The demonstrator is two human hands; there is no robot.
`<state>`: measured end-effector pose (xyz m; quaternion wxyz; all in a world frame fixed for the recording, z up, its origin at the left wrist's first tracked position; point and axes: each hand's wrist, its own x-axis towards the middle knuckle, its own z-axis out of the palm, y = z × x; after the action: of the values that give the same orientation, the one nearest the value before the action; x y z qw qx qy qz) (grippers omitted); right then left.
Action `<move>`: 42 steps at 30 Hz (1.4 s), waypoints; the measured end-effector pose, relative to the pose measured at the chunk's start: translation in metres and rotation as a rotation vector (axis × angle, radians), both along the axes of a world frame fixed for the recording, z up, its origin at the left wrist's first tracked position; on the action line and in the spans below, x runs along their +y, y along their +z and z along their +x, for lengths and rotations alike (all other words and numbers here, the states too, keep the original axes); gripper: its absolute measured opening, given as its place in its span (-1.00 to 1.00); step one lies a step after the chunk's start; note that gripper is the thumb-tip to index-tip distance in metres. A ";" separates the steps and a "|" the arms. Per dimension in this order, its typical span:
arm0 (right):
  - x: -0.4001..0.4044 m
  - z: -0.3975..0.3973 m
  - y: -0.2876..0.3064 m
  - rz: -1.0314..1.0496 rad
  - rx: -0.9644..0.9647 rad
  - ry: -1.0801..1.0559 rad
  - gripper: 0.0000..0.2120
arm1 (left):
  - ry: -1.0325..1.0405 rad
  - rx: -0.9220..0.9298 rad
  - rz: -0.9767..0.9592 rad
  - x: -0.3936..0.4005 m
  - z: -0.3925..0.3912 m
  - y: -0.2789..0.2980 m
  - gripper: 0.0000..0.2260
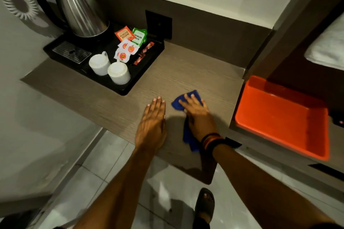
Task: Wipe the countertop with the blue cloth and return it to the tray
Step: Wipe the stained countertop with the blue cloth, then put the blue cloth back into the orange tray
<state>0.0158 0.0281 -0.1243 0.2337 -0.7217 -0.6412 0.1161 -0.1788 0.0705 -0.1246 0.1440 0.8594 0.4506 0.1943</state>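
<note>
The blue cloth (188, 135) lies on the brown wood-grain countertop (195, 72), near its front right part. My right hand (198, 115) presses flat on the cloth, fingers spread over it; blue shows beyond the fingertips and beside the wrist. My left hand (152, 124) rests flat on the bare countertop just left of the cloth, fingers together, holding nothing. The orange tray (279, 117) sits to the right on a lower ledge; nothing is in it.
A black tray (147, 72) at the back left carries a steel kettle (80, 11), two upturned white cups (109, 68) and tea sachets (130, 41). A wall socket (158, 23) sits behind. White towel (329, 50) on the right shelf. Tiled floor below the counter's front edge.
</note>
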 end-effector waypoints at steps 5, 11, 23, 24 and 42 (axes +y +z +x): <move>0.053 0.005 0.000 -0.036 0.011 -0.075 -0.47 | 0.007 0.008 0.010 0.005 0.001 -0.010 -0.46; -0.034 -0.022 0.000 0.069 0.003 0.057 -0.36 | 0.024 0.068 -0.029 0.003 0.003 -0.005 -0.48; -0.083 0.151 0.052 0.107 0.109 -0.463 -0.45 | -0.128 0.033 -0.005 -0.038 0.115 0.036 -0.48; -0.083 0.167 0.050 0.085 0.089 -0.482 -0.47 | -0.146 0.025 -0.018 -0.042 0.132 0.037 -0.48; -0.050 0.218 -0.012 -0.352 0.057 -0.450 -0.41 | -0.184 0.108 -0.040 -0.024 0.209 0.026 -0.41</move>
<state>0.2341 -0.0217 -0.1367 0.1427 -0.8718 -0.4278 0.1912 0.0303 0.0465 -0.0985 0.1539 0.9032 0.3808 0.1245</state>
